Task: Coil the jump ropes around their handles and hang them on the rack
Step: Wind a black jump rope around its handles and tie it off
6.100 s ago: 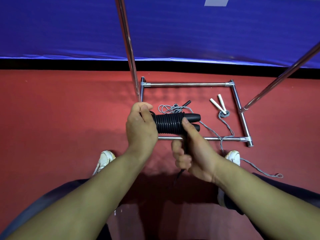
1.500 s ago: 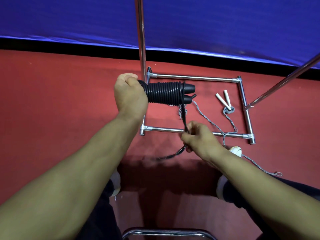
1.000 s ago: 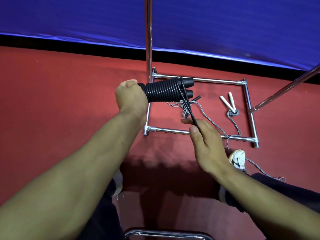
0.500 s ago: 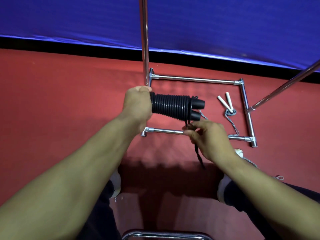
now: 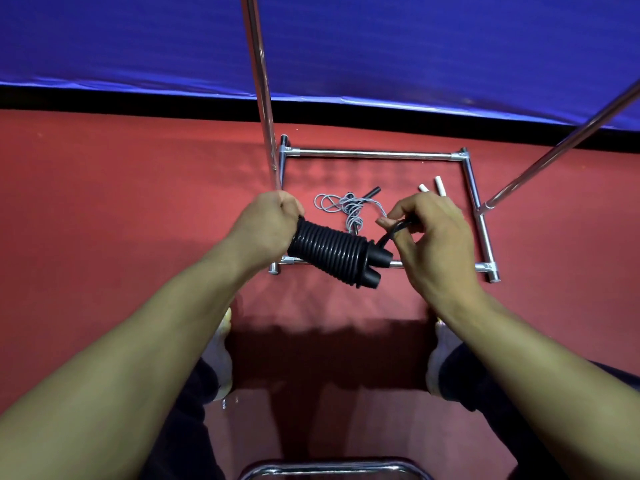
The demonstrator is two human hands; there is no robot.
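My left hand (image 5: 265,225) grips one end of the black jump rope bundle (image 5: 332,256), whose cord is wound in tight turns round its two handles. The handle tips point down to the right. My right hand (image 5: 431,233) pinches the last black loop of cord just above those tips. A grey jump rope (image 5: 346,207) lies tangled on the red floor inside the rack's base, with a dark handle (image 5: 372,192) beside it. Two white handles (image 5: 438,185) peek out behind my right hand.
The chrome rack base (image 5: 374,154) forms a rectangle on the red floor. Its upright pole (image 5: 258,81) rises at the left and a slanted pole (image 5: 554,150) at the right. A blue wall pad (image 5: 381,46) stands behind. A chrome bar (image 5: 332,467) is near my feet.
The bundle has tilted down to the right. My right hand rose from below the handle tips to above them, carrying the short end of cord up as a loop.
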